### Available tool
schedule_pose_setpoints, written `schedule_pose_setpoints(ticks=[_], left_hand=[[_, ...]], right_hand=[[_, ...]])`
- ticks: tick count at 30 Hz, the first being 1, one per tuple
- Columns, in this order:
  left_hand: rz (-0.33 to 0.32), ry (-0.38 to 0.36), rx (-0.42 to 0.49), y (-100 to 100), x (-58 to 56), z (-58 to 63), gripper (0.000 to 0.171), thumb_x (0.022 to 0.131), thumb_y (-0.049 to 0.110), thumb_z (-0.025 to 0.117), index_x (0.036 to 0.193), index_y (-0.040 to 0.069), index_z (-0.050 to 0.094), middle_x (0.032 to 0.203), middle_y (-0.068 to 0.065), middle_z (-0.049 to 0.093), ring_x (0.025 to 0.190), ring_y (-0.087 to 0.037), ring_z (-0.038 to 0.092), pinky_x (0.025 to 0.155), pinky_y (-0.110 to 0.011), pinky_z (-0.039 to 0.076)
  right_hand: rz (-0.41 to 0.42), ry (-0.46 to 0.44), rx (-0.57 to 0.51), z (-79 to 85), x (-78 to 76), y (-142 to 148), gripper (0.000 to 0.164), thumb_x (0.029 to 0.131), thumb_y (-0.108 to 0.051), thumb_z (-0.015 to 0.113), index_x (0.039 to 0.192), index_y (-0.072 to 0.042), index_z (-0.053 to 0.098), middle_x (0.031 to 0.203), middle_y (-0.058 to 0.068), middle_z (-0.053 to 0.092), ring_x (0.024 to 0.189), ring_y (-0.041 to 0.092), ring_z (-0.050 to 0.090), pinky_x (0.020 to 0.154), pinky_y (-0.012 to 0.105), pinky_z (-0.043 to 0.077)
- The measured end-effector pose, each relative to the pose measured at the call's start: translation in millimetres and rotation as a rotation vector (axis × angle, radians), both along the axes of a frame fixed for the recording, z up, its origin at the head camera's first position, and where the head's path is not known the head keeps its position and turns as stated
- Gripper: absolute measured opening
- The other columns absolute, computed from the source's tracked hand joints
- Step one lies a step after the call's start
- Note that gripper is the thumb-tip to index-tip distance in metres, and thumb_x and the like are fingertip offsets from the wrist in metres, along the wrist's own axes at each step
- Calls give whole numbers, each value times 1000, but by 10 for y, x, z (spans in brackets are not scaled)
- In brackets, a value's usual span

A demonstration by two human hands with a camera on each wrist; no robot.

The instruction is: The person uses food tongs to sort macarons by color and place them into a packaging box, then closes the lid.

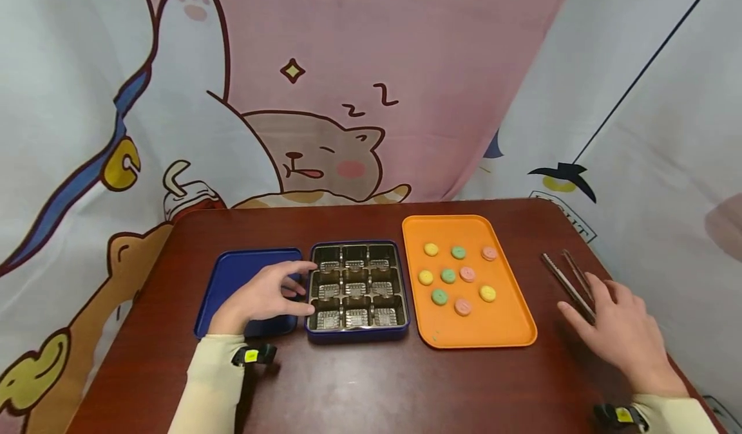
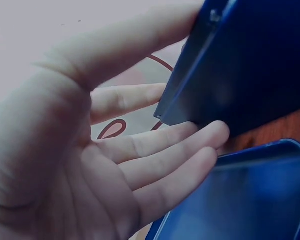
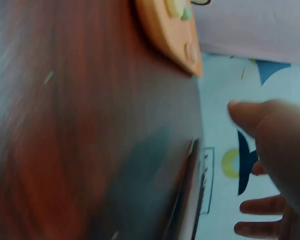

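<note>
In the head view, a blue box (image 1: 359, 336) holds a shiny plastic insert (image 1: 342, 298) with several compartments, all bare. My left hand (image 1: 261, 295) is at the box's left side, thumb and forefinger extended to its edge. The left wrist view shows the thumb at the box wall (image 2: 250, 65), with the other fingers loosely spread below. A blue lid-like tray (image 1: 232, 276) lies partly under that hand. On the right, my right hand (image 1: 626, 328) hovers by metal tongs (image 1: 570, 286), its fingers relaxed and holding nothing; the right wrist view shows the tongs (image 3: 185, 195) apart from the fingers.
Right of the box lies an orange tray (image 1: 510, 328). Small round macaron-like pieces (image 1: 448, 275) are spread on it, three each in yellow, green and pink. Everything rests on a dark brown table (image 1: 348, 389), with a printed cartoon curtain (image 1: 440, 99) behind its far edge.
</note>
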State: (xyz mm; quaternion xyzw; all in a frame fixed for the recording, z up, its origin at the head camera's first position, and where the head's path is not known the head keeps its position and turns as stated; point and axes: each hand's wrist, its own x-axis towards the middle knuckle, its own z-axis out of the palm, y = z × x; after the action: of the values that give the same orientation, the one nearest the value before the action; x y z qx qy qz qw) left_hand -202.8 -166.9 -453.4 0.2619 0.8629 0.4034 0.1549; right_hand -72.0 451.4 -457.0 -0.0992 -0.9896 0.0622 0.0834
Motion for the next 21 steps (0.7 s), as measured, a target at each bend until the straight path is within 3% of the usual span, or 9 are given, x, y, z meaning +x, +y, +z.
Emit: schedule_pose_setpoints(ticks=[6, 12, 15, 21], left_hand=[[9, -22, 22, -42, 16, 8, 85, 83, 30, 92, 155, 9, 51, 152, -19, 52, 107, -24, 72, 94, -46, 61], [12, -27, 17, -50, 30, 17, 85, 83, 30, 92, 155, 10, 51, 152, -20, 52, 109, -25, 72, 94, -46, 61], [9, -30, 20, -41, 25, 16, 85, 83, 30, 92, 155, 11, 51, 152, -20, 51, 109, -25, 72, 94, -46, 61], [-4, -36, 24, -21, 12, 15, 86, 84, 30, 91, 156, 9, 50, 153, -20, 51, 110, -25, 72, 94, -46, 61]], right_hand=[[-76, -176, -7, -14, 15, 234, 94, 95, -58, 71, 132, 24, 42, 109, 47, 44, 91, 59, 50, 70, 73, 49], [-59, -384, -68, -1, 34, 373, 80, 98, -65, 62, 96, 14, 52, 81, 22, 50, 70, 33, 53, 57, 48, 51], [-27, -389, -64, -25, 42, 405, 67, 100, -55, 64, 90, 10, 53, 77, 17, 51, 68, 29, 53, 59, 47, 50], [21, -304, -23, -89, 59, 413, 41, 103, -25, 66, 85, 8, 49, 75, 21, 51, 69, 39, 58, 62, 58, 50]])
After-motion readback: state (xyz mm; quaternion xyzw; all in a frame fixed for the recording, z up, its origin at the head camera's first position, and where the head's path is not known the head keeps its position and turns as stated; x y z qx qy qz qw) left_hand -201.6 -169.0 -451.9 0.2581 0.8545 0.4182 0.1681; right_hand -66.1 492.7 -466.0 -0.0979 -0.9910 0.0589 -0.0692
